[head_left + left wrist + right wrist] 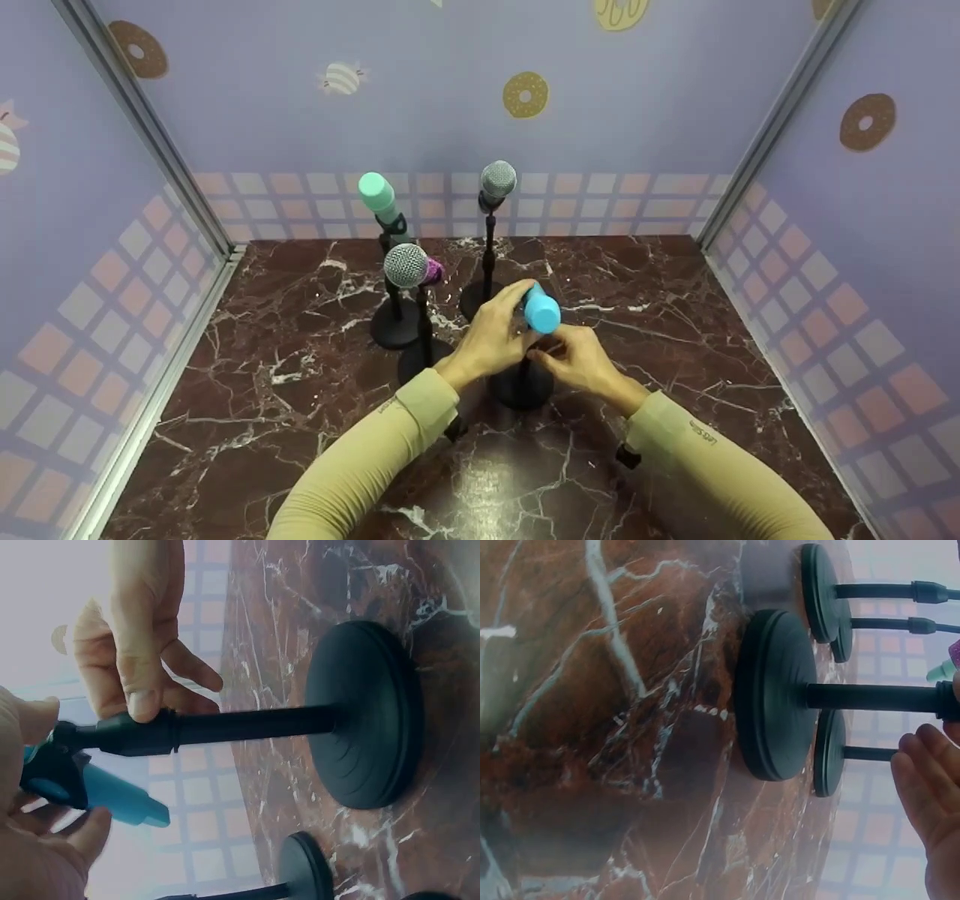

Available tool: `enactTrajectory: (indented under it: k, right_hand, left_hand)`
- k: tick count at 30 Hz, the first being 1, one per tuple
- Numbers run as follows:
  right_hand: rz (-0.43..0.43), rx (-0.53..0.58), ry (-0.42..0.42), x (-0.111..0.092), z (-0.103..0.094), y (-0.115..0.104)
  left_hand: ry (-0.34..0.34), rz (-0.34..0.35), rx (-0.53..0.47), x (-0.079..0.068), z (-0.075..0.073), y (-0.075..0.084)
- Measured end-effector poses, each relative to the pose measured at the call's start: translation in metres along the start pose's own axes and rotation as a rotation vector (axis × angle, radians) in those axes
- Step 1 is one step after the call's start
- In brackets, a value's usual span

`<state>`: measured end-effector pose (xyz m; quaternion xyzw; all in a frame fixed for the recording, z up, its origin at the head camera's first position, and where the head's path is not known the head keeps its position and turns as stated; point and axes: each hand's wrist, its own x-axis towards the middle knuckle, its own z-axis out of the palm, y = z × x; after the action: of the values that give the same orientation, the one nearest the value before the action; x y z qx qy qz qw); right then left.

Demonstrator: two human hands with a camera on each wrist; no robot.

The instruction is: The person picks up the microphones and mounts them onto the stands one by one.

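Observation:
A blue microphone [542, 311] sits in the black clip [56, 772] atop a black desk microphone stand [247, 726]. My left hand [491, 334] holds the microphone at the clip, fingertips on either side. Just below, my right hand [576, 360] pinches the stand's collar, its thumb [142, 701] lying on it and other fingers behind the pole. The stand's round base [776, 694] rests upright on the marble-patterned table [570, 465]. The microphone's tail end points away from me; in the head view the left hand partly covers the clip.
Left of my hands, a silver-headed microphone [406, 265] with a purple body stands close to my left wrist. Behind it is a mint-green microphone [376, 193]; another silver-headed microphone [499, 180] is at the back. Patterned panels [420, 127] enclose three sides.

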<state>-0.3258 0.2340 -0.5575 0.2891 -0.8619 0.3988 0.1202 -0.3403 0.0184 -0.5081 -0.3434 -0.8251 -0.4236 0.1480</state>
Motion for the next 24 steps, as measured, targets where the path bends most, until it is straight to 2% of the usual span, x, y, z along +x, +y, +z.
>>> enactTrajectory:
  k: [4, 7, 12, 16, 20, 24]
  right_hand:
    - [0.012, -0.029, -0.053, -0.003, 0.000, 0.004]
    - [0.040, -0.093, -0.094, -0.006, 0.001, 0.007]
    - [0.027, -0.269, -0.152, -0.010, 0.006, 0.014]
    - [-0.014, -0.385, -0.189, -0.015, 0.011, 0.020]
    - [-0.002, -0.417, -0.247, -0.018, 0.017, 0.022]
    - [0.032, -0.392, -0.286, -0.019, 0.021, 0.021]
  left_hand:
    - [0.004, -0.088, 0.001, -0.010, 0.003, -0.004]
    - [0.006, -0.122, 0.008, -0.018, 0.005, -0.008]
    - [0.007, -0.104, 0.022, -0.028, 0.010, -0.011]
    - [-0.007, -0.111, -0.045, -0.029, 0.015, -0.010]
    - [-0.025, -0.127, -0.144, -0.030, 0.020, -0.010]
    - [-0.022, -0.140, -0.170, -0.029, 0.023, -0.011]
